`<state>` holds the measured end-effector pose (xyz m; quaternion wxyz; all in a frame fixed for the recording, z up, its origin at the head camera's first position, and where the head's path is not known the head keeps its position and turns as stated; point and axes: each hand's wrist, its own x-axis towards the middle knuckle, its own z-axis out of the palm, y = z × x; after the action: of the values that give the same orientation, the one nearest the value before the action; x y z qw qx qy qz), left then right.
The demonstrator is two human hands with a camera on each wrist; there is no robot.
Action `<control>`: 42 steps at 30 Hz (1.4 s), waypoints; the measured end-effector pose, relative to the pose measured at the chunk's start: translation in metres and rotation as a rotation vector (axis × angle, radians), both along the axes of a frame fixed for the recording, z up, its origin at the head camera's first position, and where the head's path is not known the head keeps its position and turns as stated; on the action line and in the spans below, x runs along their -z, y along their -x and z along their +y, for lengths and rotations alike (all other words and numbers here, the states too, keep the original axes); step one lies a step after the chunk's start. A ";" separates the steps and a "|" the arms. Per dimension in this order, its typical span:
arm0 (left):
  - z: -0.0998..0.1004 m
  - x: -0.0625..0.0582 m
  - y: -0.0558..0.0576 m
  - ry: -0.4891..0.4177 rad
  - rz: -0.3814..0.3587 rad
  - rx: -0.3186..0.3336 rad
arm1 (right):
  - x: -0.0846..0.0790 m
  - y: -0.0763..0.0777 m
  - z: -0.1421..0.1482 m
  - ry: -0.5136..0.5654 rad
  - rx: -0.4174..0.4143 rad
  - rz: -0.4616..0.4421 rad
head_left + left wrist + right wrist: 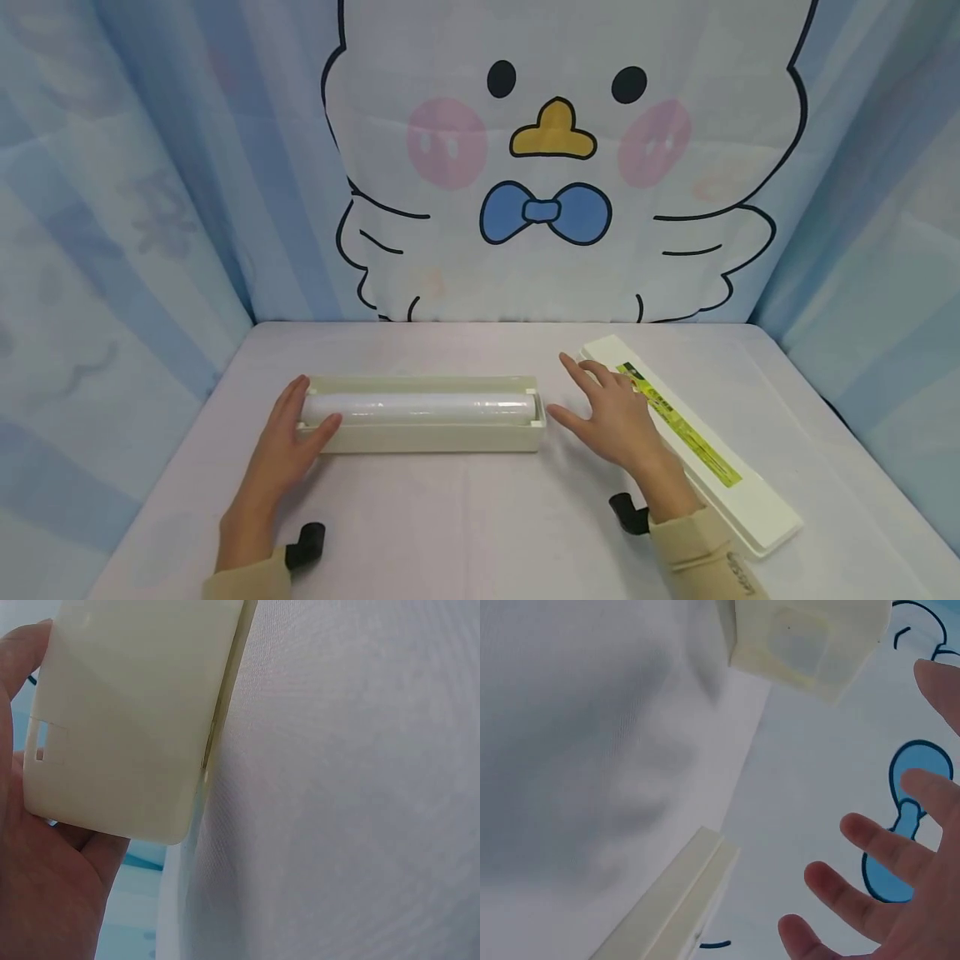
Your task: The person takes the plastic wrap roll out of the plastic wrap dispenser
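Note:
A long cream cling film box point(427, 440) lies uncovered on the table, a shiny roll of cling film point(420, 408) inside it. My left hand point(283, 450) grips the box's left end, thumb over the near side and fingers at the far side. The left wrist view shows that end panel point(127, 735) close up, slightly tilted in the picture. Just off the right end hovers my right hand point(618, 421), fingers spread and holding nothing. In the right wrist view its spread fingers point(885, 862) are apart from the box's end point(847, 645).
Slanting across the table's right side is a long white lid point(757, 508) with a yellow-green label point(678, 425); my right hand and forearm overlap it in the head view. Behind the white-covered table point(465, 533) hangs a blue patterned curtain point(285, 167) with a cartoon face.

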<state>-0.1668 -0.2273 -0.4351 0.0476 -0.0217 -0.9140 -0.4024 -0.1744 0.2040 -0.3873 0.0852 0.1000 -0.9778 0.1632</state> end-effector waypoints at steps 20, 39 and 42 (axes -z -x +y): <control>0.000 0.001 0.001 -0.004 0.002 -0.017 | 0.002 0.015 -0.029 0.046 -0.176 0.016; 0.003 0.003 0.004 -0.018 0.061 -0.022 | 0.001 0.027 -0.047 0.053 -0.397 0.053; 0.004 0.004 0.003 -0.024 0.071 -0.029 | 0.000 0.029 -0.051 0.026 -0.410 0.031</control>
<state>-0.1699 -0.2237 -0.4392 0.0860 -0.0220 -0.9071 -0.4114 -0.2030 0.1532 -0.3870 0.0666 0.2984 -0.9333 0.1882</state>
